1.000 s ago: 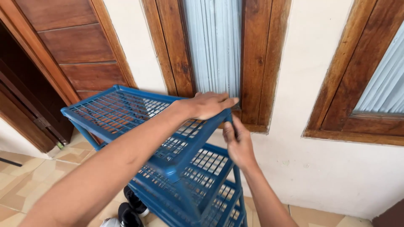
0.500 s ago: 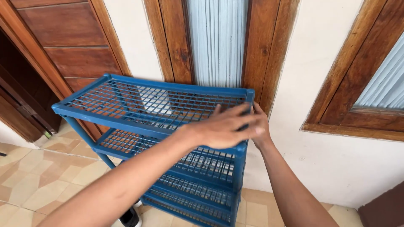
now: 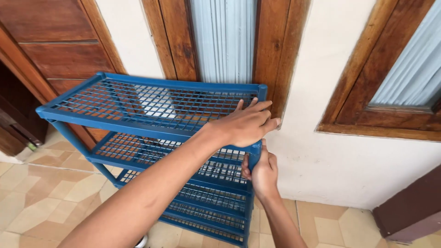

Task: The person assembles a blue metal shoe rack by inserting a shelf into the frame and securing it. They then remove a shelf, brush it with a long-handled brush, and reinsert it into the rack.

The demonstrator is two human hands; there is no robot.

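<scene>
Now left hand [image 3: 245,124] flat on blue rack [image 3: 138,103] top; right hand [image 3: 261,171] grips corner post [image 3: 255,149].

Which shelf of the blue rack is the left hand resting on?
The top shelf: the left hand lies flat on its near right corner, above the lower shelves.

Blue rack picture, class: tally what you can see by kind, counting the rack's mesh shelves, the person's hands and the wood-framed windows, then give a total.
Mesh shelves on the blue rack: 4
Hands, left hand pressing on the top shelf and right hand gripping the corner post: 2
Wood-framed windows: 2
Total: 8
</scene>
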